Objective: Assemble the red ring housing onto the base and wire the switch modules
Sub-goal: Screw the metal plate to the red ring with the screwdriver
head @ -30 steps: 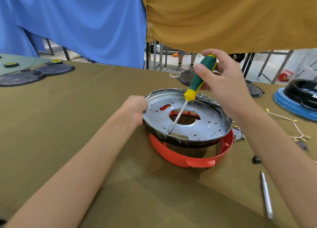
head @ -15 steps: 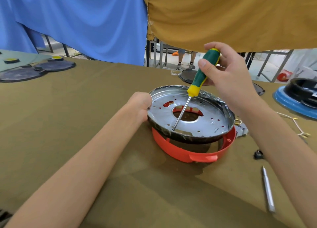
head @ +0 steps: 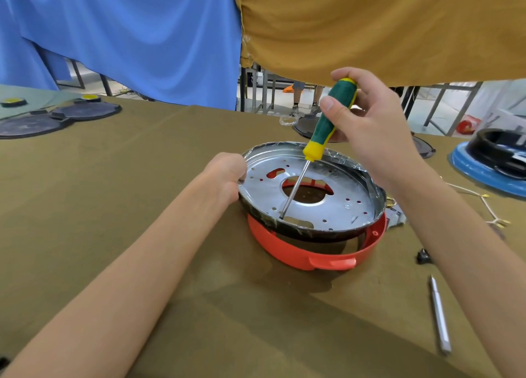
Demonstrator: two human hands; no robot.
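The right hand (head: 378,127) kept gripping the screwdriver (head: 327,130), tip unmoved at the base's (head: 341,189) six o'clock; left hand (head: 227,175) clutched the rim over the red ring housing (head: 299,252) (fastening apparently unfinished).

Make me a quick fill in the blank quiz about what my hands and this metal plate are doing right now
1. The right hand grips a ____ by its green handle.
2. The left hand holds the rim of the ____ plate.
3. The plate sits tilted on a ____ ring housing.
4. A silver pen lies on the table near the ____ arm.

Missing words: screwdriver; metal; red; right
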